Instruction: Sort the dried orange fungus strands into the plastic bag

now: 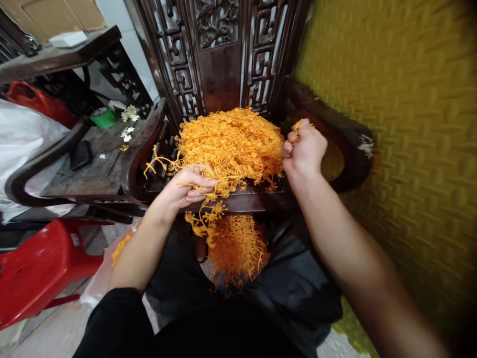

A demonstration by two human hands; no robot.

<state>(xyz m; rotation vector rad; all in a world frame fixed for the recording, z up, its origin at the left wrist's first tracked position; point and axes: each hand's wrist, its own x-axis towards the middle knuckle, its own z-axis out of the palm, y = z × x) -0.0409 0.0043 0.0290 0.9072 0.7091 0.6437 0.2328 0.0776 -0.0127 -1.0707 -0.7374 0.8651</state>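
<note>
A large heap of orange branching plastic sprigs [231, 141] is piled on the dark wooden chair seat [253, 201] before me. My left hand [192, 186] is closed on an orange sprig [203, 219], pinched between thumb and fingers at the heap's front left; its flower-like tips hang below the hand. At the heap's right side, my right hand [305, 149] is raised and curled, with bits of orange showing at the top of its fingers. Between my legs, beneath the seat edge, is a second mass of orange sprigs [238, 248].
The carved chair back [219, 54] rises behind the heap, and a curved armrest [354, 149] stands at right beside a yellow textured surface [391, 89]. To the left are a side table with green tape [103, 117], a dark phone-like object [81, 154] and a red stool [44, 268].
</note>
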